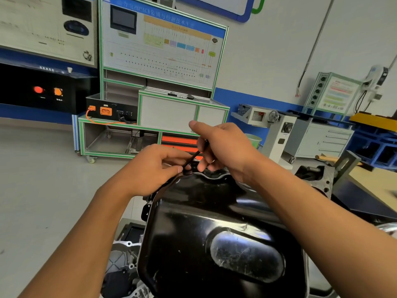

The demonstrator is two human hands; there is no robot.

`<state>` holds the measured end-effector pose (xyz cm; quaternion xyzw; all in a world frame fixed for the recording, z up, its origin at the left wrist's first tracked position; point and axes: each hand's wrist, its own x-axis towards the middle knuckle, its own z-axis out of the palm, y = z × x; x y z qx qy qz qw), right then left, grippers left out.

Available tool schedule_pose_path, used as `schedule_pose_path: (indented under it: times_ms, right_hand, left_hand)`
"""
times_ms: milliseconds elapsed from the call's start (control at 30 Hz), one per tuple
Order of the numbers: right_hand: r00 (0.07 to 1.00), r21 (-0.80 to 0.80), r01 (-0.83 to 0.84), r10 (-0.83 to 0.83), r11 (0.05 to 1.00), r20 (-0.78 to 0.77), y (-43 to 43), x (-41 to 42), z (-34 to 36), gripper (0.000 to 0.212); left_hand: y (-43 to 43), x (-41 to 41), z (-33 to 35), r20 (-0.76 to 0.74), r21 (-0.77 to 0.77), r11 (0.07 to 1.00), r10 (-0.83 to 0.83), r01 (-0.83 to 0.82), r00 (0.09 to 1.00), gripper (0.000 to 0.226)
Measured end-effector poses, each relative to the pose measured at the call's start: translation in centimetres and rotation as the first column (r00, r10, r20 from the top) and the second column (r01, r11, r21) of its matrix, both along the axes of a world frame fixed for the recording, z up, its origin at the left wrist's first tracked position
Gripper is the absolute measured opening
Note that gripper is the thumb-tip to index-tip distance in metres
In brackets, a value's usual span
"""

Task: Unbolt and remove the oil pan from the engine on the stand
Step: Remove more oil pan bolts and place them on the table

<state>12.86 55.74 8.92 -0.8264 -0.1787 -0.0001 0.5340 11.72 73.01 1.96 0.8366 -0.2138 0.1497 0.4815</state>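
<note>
**Both hands on a thin tool at the pan's far rim**

We see the glossy black pressed-steel oil pan [193, 222] sitting upturned on the grey cast-metal engine [122, 261], its closed bottom facing us. Its long axis runs from the near edge away towards the hands. A scratched oval boss [247, 257] is pressed into its near end, and the wavy flange curves along the far and left edges.

Both hands meet just above the pan's far rim. Between them slants a thin, dark, straight rod-like tool [194, 157], its low end to the left and its high end to the right. Our left hand [156, 164] pinches the low end right at the flange. Our right hand [223, 147] curls its fingers round the upper end, thumb stretched straight out.
</note>
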Motion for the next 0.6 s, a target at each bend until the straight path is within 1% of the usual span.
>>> schedule_pose_path:
  times_ms: [67,200,300,400,467,533,600]
  right_hand:
    - [1.0,0.059,0.017,-0.016,0.998,-0.016,-0.4,0.0,-0.1,0.05]
    - [0.997,0.194,0.042,-0.028,0.98,-0.074,-1.7,0.0,-0.6,0.052]
    - [0.996,0.278,0.05,-0.026,0.959,-0.089,-2.4,-0.1,-1.3,0.054]
    - [0.997,0.385,0.077,-0.061,0.92,-0.053,-3.1,-0.4,-1.4,0.057]
    - [0.995,0.479,0.094,-0.096,0.873,-0.019,-3.7,-0.5,-1.2,0.057]
    - [0.992,0.56,0.098,-0.123,0.823,0.007,-4.6,-0.6,-1.1,0.055]
    - [0.989,0.6,0.095,-0.145,0.795,0.036,-5.5,-0.7,-1.2,0.052]
  left_hand:
    - [0.0,-0.2,0.1,-0.025,-0.053,0.998,-0.016,0.015,1.0,0.05]
    - [-0.1,-0.3,0.2,-0.017,-0.034,0.999,0.001,-0.002,1.0,0.047]
    - [-0.1,-0.2,0.3,-0.018,-0.022,0.999,0.025,-0.025,1.0,0.046]
    - [0.0,0.0,0.4,-0.025,-0.032,0.998,0.05,-0.051,0.998,0.046]
    - [0.0,0.0,0.3,-0.034,-0.054,0.997,0.052,-0.054,0.998,0.045]
    - [0.0,0.0,0.2,-0.036,-0.087,0.994,0.06,-0.063,0.998,0.045]
    - [-0.1,0.1,0.2,-0.015,-0.126,0.988,0.092,-0.093,0.996,0.045]
